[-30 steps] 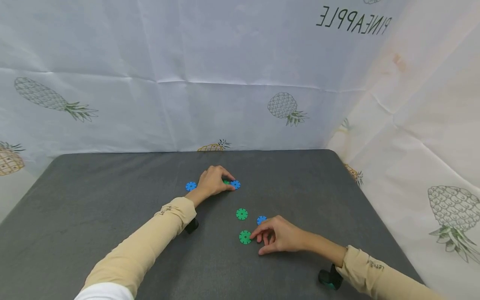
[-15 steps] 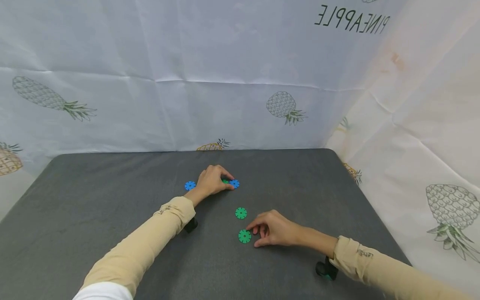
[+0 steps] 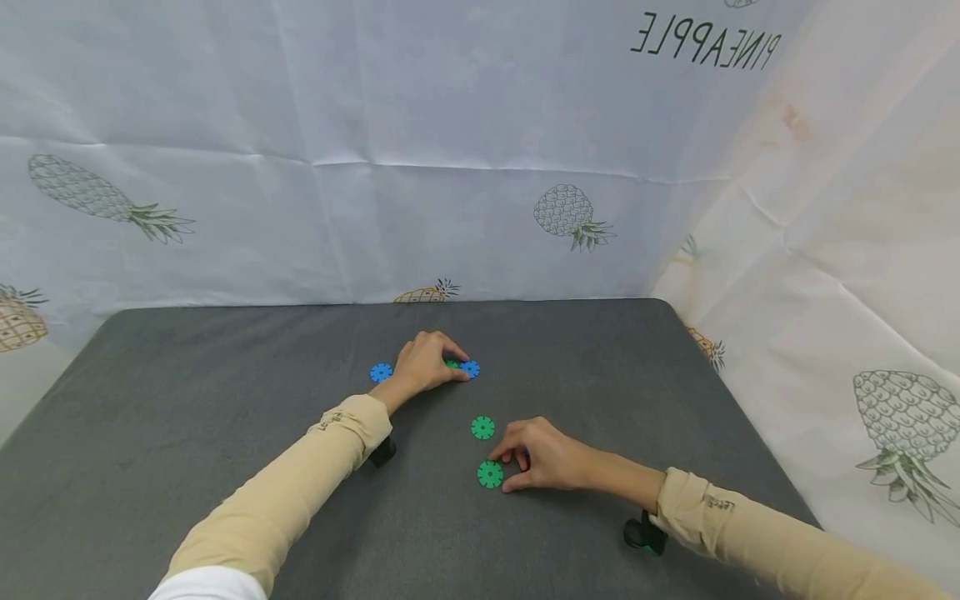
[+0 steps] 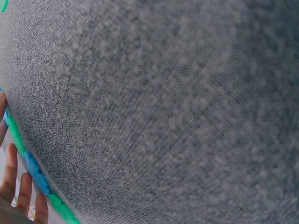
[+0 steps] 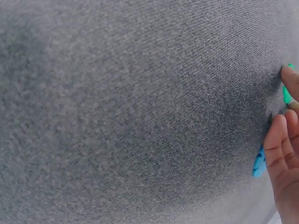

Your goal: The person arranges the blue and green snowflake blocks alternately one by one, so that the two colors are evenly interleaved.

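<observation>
At the far middle of the table my left hand (image 3: 426, 363) pinches a blue notched interlocking disc (image 3: 470, 369) between thumb and forefinger. A green disc (image 3: 452, 364) shows partly within that grip. The left wrist view has a row of touching discs by these fingers, including a green one (image 4: 16, 134) and a blue one (image 4: 36, 172). Closer in, my right hand (image 3: 551, 457) has thumb and forefinger at opposite edges of the nearest green disc (image 3: 490, 475). Another blue disc (image 5: 259, 162) lies beside its curled fingers in the right wrist view, mostly hidden from the head.
One more green disc (image 3: 483, 427) lies flat just beyond the right fingertips. Left of the left wrist is a blue disc (image 3: 381, 372), partly covered by it. The grey cloth table (image 3: 247, 417) ends at a white pineapple-print curtain (image 3: 450, 225).
My right hand has shifted left and slightly away from me, its thumb coming to the near green disc's edge and its hand covering the blue disc behind. The left hand stays put.
</observation>
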Action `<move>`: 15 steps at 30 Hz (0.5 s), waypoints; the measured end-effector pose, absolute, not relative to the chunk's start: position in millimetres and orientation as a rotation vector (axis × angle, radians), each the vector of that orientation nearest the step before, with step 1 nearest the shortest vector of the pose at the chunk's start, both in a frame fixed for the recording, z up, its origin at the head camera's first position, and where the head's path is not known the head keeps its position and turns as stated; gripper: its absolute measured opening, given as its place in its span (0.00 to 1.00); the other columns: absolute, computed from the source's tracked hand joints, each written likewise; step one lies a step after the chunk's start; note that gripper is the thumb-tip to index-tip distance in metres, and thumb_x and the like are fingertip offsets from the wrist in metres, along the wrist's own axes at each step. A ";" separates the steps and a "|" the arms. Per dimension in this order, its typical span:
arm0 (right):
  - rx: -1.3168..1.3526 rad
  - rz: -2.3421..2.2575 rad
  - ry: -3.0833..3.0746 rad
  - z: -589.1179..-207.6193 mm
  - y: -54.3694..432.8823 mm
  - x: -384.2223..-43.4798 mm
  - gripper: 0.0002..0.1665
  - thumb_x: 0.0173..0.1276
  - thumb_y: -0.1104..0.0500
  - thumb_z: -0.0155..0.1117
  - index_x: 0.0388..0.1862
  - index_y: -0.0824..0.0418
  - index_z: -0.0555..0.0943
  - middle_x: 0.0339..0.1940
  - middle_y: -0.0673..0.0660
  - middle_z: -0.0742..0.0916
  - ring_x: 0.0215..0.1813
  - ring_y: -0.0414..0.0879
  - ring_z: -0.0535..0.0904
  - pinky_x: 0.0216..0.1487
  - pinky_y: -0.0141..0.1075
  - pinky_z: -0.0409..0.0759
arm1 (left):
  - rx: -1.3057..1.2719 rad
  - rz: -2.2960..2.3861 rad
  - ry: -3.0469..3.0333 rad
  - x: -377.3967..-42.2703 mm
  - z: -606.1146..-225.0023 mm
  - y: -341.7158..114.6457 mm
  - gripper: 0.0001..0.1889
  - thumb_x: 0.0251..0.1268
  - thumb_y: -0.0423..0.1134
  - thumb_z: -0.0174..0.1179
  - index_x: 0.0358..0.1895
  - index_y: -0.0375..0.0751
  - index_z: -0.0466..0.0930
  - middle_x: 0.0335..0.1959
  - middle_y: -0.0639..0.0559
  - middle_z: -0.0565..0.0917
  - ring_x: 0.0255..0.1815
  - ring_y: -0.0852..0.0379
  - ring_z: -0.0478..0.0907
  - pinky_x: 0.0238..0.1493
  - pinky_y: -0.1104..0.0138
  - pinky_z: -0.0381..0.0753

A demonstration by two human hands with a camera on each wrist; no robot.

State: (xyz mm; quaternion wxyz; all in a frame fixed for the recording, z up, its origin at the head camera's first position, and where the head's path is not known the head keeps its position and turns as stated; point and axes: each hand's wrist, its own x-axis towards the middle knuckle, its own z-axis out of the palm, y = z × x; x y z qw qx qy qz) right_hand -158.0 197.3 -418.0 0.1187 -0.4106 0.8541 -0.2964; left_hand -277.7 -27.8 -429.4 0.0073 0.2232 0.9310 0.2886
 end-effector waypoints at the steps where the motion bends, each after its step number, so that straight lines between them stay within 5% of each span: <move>1: -1.200 -0.866 2.498 -418.1 196.7 -158.1 0.17 0.52 0.58 0.78 0.42 0.60 0.87 0.30 0.49 0.81 0.25 0.32 0.72 0.27 0.22 0.73 | 0.696 0.902 2.910 -277.9 -429.5 -28.1 0.15 0.49 0.49 0.74 0.41 0.53 0.89 0.53 0.49 0.81 0.52 0.47 0.76 0.47 0.53 0.77; 15: -1.238 -0.844 2.483 -419.3 193.1 -166.8 0.19 0.52 0.56 0.78 0.45 0.58 0.87 0.33 0.48 0.83 0.26 0.33 0.72 0.27 0.22 0.72 | 0.696 0.894 2.888 -281.9 -429.1 -29.9 0.15 0.50 0.50 0.74 0.42 0.54 0.89 0.54 0.48 0.80 0.54 0.46 0.75 0.50 0.51 0.75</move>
